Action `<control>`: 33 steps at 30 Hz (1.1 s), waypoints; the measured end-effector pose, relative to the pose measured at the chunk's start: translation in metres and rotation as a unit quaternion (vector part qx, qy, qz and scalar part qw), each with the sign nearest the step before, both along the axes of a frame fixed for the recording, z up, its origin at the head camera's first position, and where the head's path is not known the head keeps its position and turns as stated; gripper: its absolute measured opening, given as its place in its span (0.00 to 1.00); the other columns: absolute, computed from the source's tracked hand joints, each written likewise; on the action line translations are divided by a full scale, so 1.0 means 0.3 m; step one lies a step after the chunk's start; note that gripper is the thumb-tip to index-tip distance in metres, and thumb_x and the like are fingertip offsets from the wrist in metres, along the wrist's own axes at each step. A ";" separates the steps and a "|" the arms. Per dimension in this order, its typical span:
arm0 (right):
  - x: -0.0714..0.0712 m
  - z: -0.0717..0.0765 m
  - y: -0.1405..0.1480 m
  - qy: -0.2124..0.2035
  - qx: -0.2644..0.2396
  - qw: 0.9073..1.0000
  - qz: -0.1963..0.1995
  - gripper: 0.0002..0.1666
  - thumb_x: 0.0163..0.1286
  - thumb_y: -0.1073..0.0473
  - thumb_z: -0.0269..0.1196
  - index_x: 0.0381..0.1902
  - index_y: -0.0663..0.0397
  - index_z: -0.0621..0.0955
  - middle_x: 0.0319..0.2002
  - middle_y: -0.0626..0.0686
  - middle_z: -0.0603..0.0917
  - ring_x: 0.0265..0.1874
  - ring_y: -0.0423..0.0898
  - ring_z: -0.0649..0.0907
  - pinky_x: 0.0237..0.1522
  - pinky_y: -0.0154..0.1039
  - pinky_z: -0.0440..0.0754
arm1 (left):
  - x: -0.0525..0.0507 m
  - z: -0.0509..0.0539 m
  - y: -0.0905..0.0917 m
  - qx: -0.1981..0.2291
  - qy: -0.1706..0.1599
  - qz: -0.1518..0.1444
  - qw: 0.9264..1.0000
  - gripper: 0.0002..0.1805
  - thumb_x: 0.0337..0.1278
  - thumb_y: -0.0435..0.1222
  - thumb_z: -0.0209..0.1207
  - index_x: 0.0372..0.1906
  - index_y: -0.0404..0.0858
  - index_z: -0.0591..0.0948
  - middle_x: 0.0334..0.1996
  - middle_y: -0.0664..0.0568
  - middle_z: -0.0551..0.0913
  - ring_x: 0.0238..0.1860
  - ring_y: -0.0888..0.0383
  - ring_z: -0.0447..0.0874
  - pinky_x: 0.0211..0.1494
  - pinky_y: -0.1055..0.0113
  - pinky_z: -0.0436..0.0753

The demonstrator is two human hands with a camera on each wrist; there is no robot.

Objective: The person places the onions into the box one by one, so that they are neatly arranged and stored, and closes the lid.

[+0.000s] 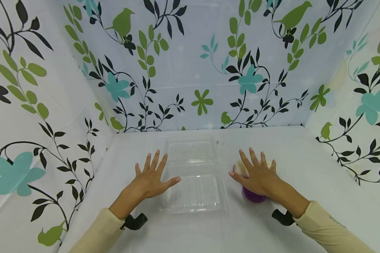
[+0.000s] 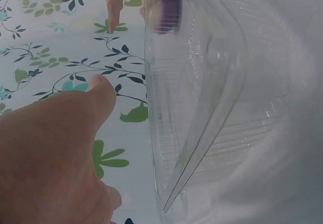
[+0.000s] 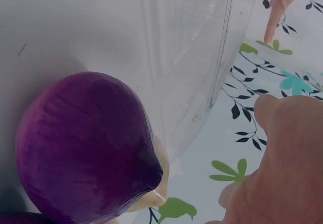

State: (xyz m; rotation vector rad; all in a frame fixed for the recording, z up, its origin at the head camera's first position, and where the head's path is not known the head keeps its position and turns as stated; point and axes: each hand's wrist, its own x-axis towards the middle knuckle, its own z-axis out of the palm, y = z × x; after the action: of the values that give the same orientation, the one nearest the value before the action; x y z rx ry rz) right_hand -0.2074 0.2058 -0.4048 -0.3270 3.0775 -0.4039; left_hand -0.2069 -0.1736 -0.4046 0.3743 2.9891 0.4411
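Observation:
A clear plastic clamshell container (image 1: 194, 191) lies with its lid spread out on the white table. My left hand (image 1: 149, 180) hovers by its left side, fingers spread and holding nothing; the container's wall (image 2: 202, 133) stands beside that hand in the left wrist view. My right hand (image 1: 261, 177) is spread over a purple onion (image 1: 253, 196) and a pale rounded thing (image 1: 240, 168), hiding much of both. The right wrist view shows the onion (image 3: 86, 143) large, with its pointed tip toward the pale thing (image 3: 162, 183). Whether the right hand touches them, I cannot tell.
The white table (image 1: 291, 154) runs back to a patterned cloth (image 1: 183, 63) with leaves and birds, which also hangs at both sides. Small dark specks mark the table behind the right hand. Another dark purple edge (image 3: 22, 218) shows at the right wrist view's lower left.

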 end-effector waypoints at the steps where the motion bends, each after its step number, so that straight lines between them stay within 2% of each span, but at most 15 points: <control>1: -0.001 0.001 0.000 0.000 -0.001 1.000 0.000 0.60 0.71 0.18 0.49 0.86 0.48 0.53 0.84 0.69 0.47 0.78 0.83 0.47 0.67 0.87 0.40 | 0.000 0.002 -0.001 0.001 -0.002 0.000 1.000 0.59 0.65 0.73 0.52 0.86 0.42 0.48 0.86 0.39 0.37 0.84 0.30 0.33 0.71 0.18 0.35; 5: -0.002 0.009 0.001 -0.003 -0.003 1.000 -0.002 0.60 0.71 0.18 0.49 0.86 0.48 0.53 0.84 0.69 0.46 0.78 0.82 0.47 0.67 0.87 0.39 | -0.002 0.004 -0.003 0.004 -0.005 0.003 1.000 0.59 0.65 0.73 0.52 0.86 0.42 0.47 0.86 0.39 0.37 0.84 0.30 0.33 0.72 0.18 0.36; 9: -0.004 0.018 0.007 -0.004 -0.005 1.000 -0.006 0.61 0.71 0.18 0.50 0.86 0.50 0.53 0.84 0.69 0.47 0.78 0.81 0.48 0.68 0.86 0.41 | -0.002 0.001 -0.008 0.009 -0.006 0.005 1.000 0.59 0.66 0.72 0.52 0.86 0.40 0.47 0.86 0.37 0.41 0.84 0.30 0.38 0.74 0.20 0.41; 14: -0.011 0.022 0.025 0.013 0.005 1.000 -0.003 0.60 0.73 0.20 0.50 0.85 0.55 0.56 0.82 0.71 0.55 0.77 0.79 0.56 0.71 0.82 0.50 | -0.009 -0.001 -0.020 0.013 -0.007 -0.001 1.000 0.59 0.68 0.72 0.51 0.84 0.34 0.51 0.85 0.35 0.46 0.84 0.32 0.46 0.79 0.29 0.52; 18: -0.008 0.029 0.045 0.028 -0.003 1.000 0.002 0.58 0.74 0.23 0.53 0.83 0.59 0.59 0.78 0.72 0.63 0.77 0.74 0.62 0.72 0.79 0.53 | -0.016 0.008 -0.033 0.012 0.009 -0.003 1.000 0.53 0.70 0.67 0.54 0.81 0.29 0.60 0.81 0.31 0.58 0.80 0.32 0.59 0.75 0.35 0.66; 22: 0.004 0.035 0.068 0.038 -0.014 0.999 0.009 0.56 0.74 0.25 0.55 0.82 0.59 0.61 0.76 0.71 0.67 0.75 0.73 0.67 0.71 0.78 0.58 | -0.017 0.014 -0.045 0.003 0.019 0.002 1.000 0.45 0.72 0.60 0.59 0.74 0.27 0.70 0.71 0.31 0.73 0.70 0.35 0.75 0.67 0.38 0.78; 25: 0.014 0.042 0.094 0.042 -0.029 0.999 0.014 0.55 0.75 0.26 0.56 0.82 0.59 0.62 0.75 0.71 0.67 0.72 0.75 0.70 0.68 0.77 0.65 | -0.014 0.013 -0.050 0.000 0.015 0.005 1.000 0.36 0.71 0.56 0.62 0.63 0.28 0.78 0.56 0.37 0.84 0.53 0.42 0.86 0.52 0.45 0.87; 27: 0.020 0.048 0.115 0.039 -0.042 0.998 0.013 0.54 0.75 0.27 0.57 0.81 0.59 0.62 0.75 0.72 0.67 0.70 0.76 0.71 0.65 0.76 0.68 | -0.011 0.010 -0.053 0.000 0.006 0.010 1.000 0.30 0.70 0.55 0.63 0.55 0.31 0.81 0.45 0.43 0.86 0.41 0.50 0.85 0.42 0.53 0.87; 29: 0.026 0.055 0.140 0.032 -0.058 0.998 0.013 0.53 0.76 0.28 0.58 0.82 0.60 0.61 0.75 0.72 0.67 0.70 0.76 0.71 0.64 0.76 0.69 | -0.008 0.007 -0.057 0.000 -0.006 0.014 1.000 0.25 0.70 0.54 0.63 0.48 0.34 0.82 0.34 0.49 0.85 0.33 0.55 0.81 0.35 0.58 0.82; 33: 0.035 0.059 0.195 0.010 -0.086 0.996 0.006 0.52 0.77 0.32 0.60 0.81 0.62 0.60 0.74 0.74 0.67 0.71 0.77 0.69 0.64 0.77 0.69 | 0.001 0.001 -0.068 0.003 -0.026 0.021 0.999 0.20 0.70 0.53 0.63 0.36 0.39 0.81 0.25 0.54 0.79 0.26 0.57 0.75 0.30 0.62 0.75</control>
State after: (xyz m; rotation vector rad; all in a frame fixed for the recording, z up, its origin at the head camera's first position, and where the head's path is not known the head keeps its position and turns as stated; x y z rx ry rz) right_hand -0.1969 0.2645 -0.3871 -0.3543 3.0653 -0.6701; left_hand -0.2064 -0.1941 -0.4044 0.2956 2.9504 0.4573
